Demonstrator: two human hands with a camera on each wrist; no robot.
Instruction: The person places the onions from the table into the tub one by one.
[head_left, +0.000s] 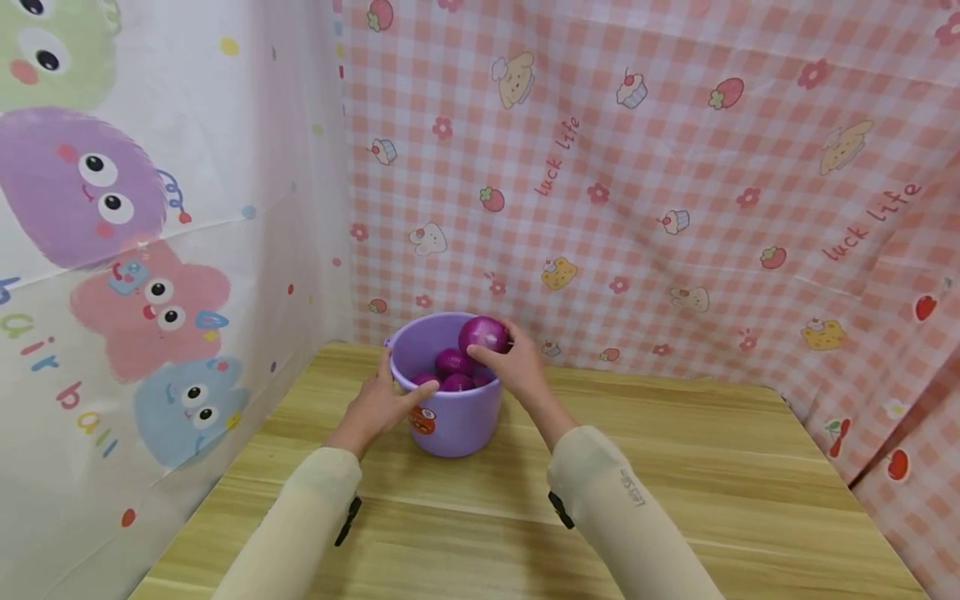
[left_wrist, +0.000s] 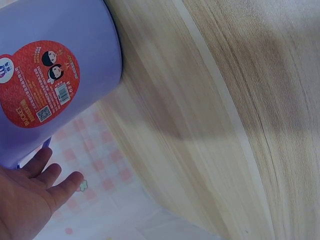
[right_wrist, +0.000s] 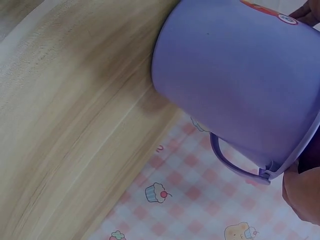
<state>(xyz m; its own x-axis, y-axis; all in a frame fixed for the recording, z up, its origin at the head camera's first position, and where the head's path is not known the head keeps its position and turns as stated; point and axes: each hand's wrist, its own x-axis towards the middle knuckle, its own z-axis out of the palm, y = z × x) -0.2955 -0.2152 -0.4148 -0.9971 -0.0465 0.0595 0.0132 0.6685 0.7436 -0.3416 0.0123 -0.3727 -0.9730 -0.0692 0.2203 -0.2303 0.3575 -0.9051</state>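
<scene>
A purple bucket (head_left: 459, 421) with a red sticker (left_wrist: 42, 82) stands upright on the wooden table, with several red onions (head_left: 454, 363) inside. My right hand (head_left: 521, 364) holds one more red onion (head_left: 486, 333) at the bucket's right rim, above the others. Only part of this right hand (right_wrist: 304, 194) shows in the right wrist view, beside the rim. At the bucket's left side, my left hand (head_left: 381, 404) rests against it, thumb at the front rim and other fingers along the outside. The left wrist view shows the left hand's fingers (left_wrist: 65, 189) spread loosely near the bucket's handle.
The light wooden table (head_left: 675, 492) stretches to the right and front of the bucket. A pink checked cloth (head_left: 645, 167) hangs close behind the table, and a white cartoon-print sheet (head_left: 262, 167) hangs along the left. The bucket's handle (right_wrist: 232, 167) hangs at its side.
</scene>
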